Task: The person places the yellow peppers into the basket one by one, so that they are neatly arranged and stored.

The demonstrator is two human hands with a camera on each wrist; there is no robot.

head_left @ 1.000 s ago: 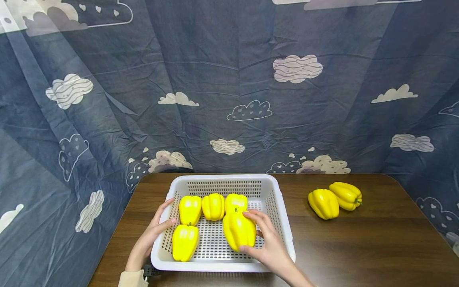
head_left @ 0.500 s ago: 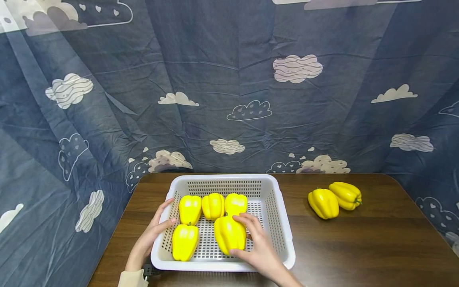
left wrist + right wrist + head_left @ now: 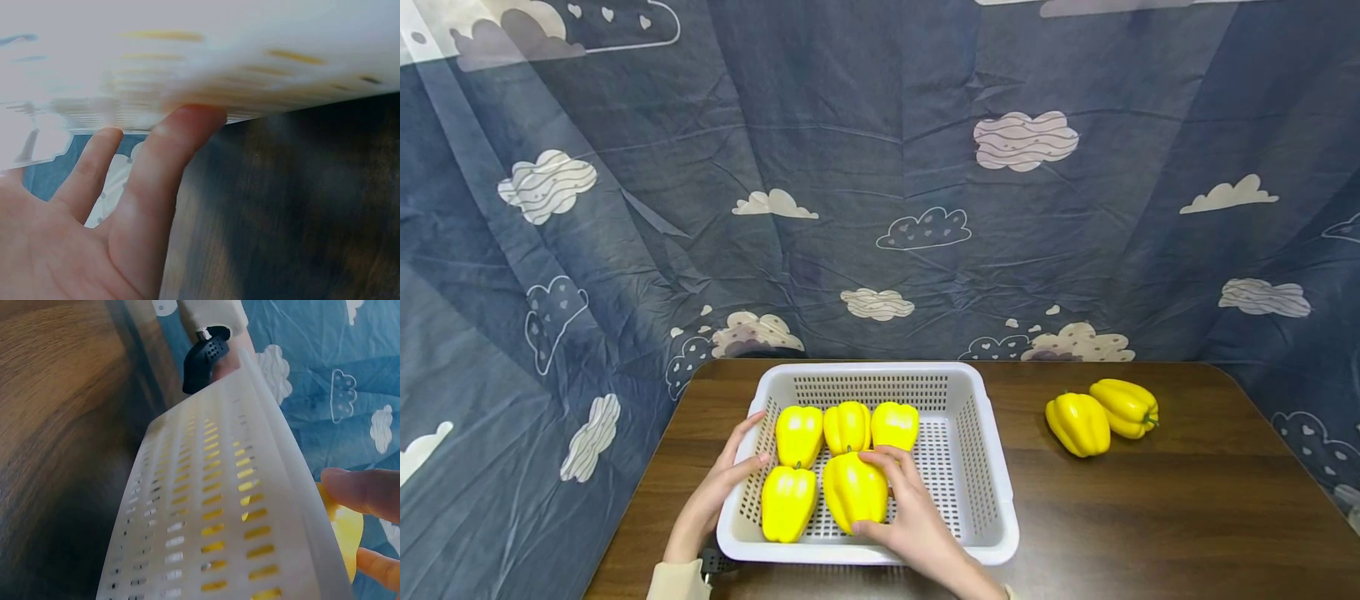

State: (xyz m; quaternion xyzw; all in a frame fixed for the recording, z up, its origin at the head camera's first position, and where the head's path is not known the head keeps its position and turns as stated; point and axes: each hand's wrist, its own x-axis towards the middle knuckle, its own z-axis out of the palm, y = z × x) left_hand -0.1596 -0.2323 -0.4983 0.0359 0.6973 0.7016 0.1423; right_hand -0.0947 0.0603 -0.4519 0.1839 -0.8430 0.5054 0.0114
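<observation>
My right hand (image 3: 912, 518) holds a yellow bell pepper (image 3: 852, 492) inside the white slotted basket (image 3: 996, 483), fingers on its top right and thumb at its lower edge. Three more yellow peppers stand in a row behind it, the middle pepper (image 3: 847, 427) among them. Left of the held pepper is another yellow pepper (image 3: 788, 504). My left hand (image 3: 711, 493) grips the basket's left rim, with fingertips reaching over it. In the left wrist view, fingers (image 3: 150, 169) touch the outer wall from beneath. The right wrist view shows the held pepper (image 3: 347, 540) partly behind the rim.
Two yellow peppers, one at the front (image 3: 1078, 425) and one behind it (image 3: 1126, 408), lie on the brown wooden table (image 3: 1187, 517) right of the basket. A dark blue cloth (image 3: 820, 275) with cloud prints hangs behind the table's back edge.
My right hand has carried the pepper leftward inside the basket, from in front of the back row's right pepper to beside the front left one. My left hand has stayed at the rim.
</observation>
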